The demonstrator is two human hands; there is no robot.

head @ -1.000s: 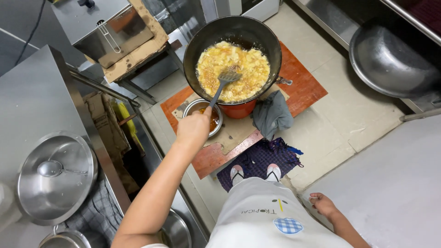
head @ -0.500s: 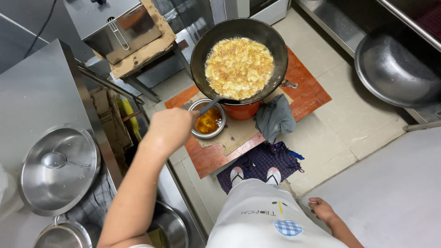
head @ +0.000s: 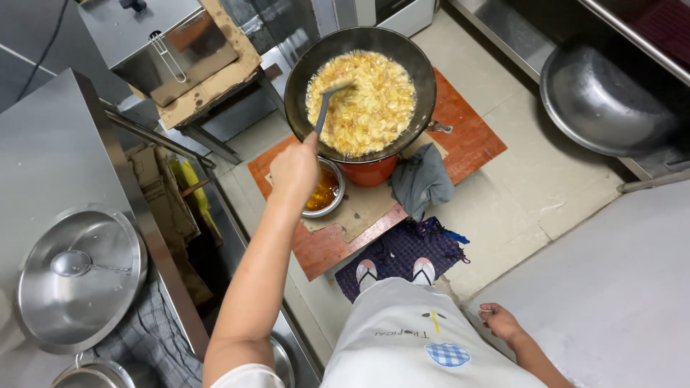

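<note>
Left hand closed round ladle handle, bowl end dipped in frying food in wok ahead. Right hand loosely curled, empty, hanging low. Ladle probably stiff, light, perhaps greasy; best gripped far back.

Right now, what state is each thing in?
wok: full of yellow frying food, on an orange stand
ladle: gripped by the left hand, tip in the food
small bowl: holds orange liquid
right hand: empty, at the side
grey cloth: crumpled on the floor
</note>
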